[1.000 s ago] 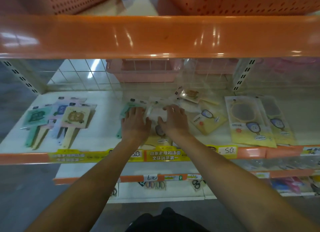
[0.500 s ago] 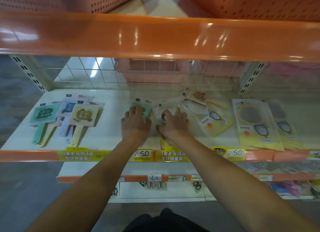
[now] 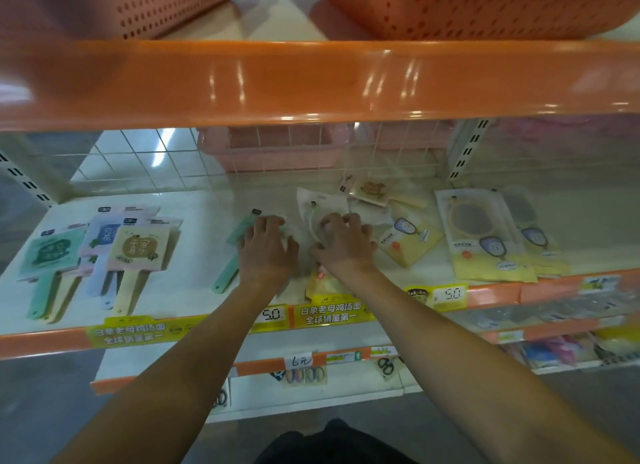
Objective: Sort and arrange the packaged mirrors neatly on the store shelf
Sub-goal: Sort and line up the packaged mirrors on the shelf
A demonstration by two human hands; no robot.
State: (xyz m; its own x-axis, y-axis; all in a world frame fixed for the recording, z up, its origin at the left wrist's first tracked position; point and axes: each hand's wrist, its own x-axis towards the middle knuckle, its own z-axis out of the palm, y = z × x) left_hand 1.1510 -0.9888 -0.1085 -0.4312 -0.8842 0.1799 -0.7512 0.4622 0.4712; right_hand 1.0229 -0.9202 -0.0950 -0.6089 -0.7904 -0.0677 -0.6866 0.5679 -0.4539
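So compared w/ a sec ago, the right hand [image 3: 341, 242] has gone from lying flat on the middle pile to curling its fingers [image 3: 327, 221] over the clear-bagged round mirror [image 3: 317, 217]. Looks like it's starting to pinch/gather that pack, tho I can't tell 100% if it's actually lifted or just clawed at. The left hand [image 3: 266, 245] hasn't rly moved: fingers straight-ish, pressing down on the green handled mirror [image 3: 230, 262] and the packs next to it, prob to keep the heap from sliding.

Where the stuff is: all on the white shelf [image 3: 194, 252]. Left group of handled mirrors [image 3: 138, 252] is already fanned out kinda tidy, the two big yellow packs [image 3: 485, 242] on the right sit side by side, overlapping a bit. The mess is the middle/back heap, incl. a small tan pack [image 3: 372, 191] lying crooked behind the hands.

IMO this means sorting of the centre heap is just kicking off, most of it left to do.
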